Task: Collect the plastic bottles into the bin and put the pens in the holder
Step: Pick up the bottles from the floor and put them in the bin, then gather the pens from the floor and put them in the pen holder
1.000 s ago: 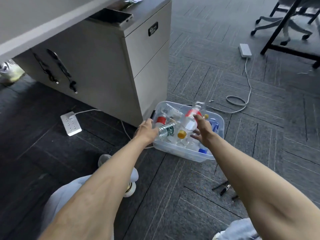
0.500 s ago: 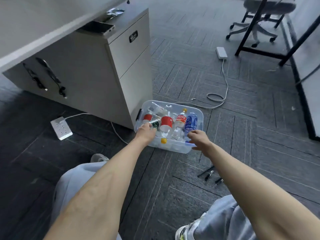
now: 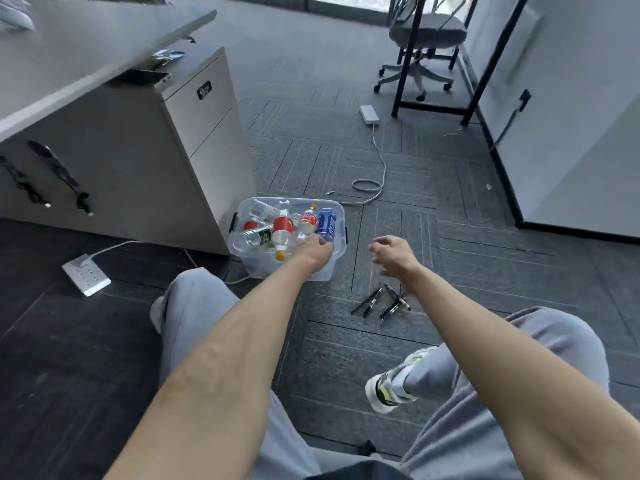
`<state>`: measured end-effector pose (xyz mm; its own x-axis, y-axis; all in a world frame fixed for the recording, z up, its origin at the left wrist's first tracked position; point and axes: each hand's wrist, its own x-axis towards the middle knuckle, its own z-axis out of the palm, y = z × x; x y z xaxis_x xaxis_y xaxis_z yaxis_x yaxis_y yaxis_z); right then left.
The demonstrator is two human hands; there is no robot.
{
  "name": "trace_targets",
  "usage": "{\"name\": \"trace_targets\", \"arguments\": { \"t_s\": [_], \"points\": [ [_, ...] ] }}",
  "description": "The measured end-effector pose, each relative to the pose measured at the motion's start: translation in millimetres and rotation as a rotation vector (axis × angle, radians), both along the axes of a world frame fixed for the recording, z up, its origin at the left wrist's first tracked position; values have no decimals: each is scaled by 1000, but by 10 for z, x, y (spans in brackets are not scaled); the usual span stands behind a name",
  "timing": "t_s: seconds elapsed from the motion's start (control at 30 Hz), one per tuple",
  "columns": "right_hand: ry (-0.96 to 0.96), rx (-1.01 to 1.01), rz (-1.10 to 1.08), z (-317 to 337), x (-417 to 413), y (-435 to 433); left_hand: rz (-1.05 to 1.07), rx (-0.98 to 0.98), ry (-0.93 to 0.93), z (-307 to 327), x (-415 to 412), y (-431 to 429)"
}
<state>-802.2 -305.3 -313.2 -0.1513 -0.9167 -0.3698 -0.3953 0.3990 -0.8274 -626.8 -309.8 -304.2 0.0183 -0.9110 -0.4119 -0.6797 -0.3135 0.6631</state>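
A clear plastic bin [image 3: 257, 265] stands on the carpet beside a drawer cabinet. Several plastic bottles lie in it, among them a green-labelled one [image 3: 257, 235], a red-labelled one [image 3: 282, 226] and a blue one [image 3: 327, 221]. My left hand [image 3: 313, 253] reaches over the bin's front right rim, close to the blue bottle; its fingers are hidden. My right hand [image 3: 394, 258] hovers to the right of the bin, fingers spread and holding nothing. Several dark pens [image 3: 380, 303] lie on the floor just below it. No pen holder is in view.
The grey drawer cabinet [image 3: 194, 150] and desk stand left of the bin. A white power strip [image 3: 86, 273] lies at the left, another one [image 3: 369, 114] with a coiled cable [image 3: 369, 185] beyond the bin. An office chair [image 3: 424, 46] and black desk legs stand behind. My shoe [image 3: 388, 389] is near the pens.
My right hand has left the bin and moved right, to above the pens. My left hand has shifted from the bin's front left to its front right. The view has pulled back.
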Motion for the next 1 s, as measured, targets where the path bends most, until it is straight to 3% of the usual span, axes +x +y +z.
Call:
{"name": "trace_targets", "arguments": {
  "t_s": [0.27,0.57,0.83,1.0],
  "points": [
    [55,79,-114,-285,-767,-148,-147,99,-41,-302,-466,-218],
    [236,325,-103,-1549,-1362,-462,-335,281,-173,-1490,-948,-828],
    [287,511,-5,-2702,-1703,-731,-484,424,-241,-2672,-1306,-1147],
    [407,502,5,-3372,-1711,-1179,-531,456,-288,-3253,-1430,-1285]
  ]
}}
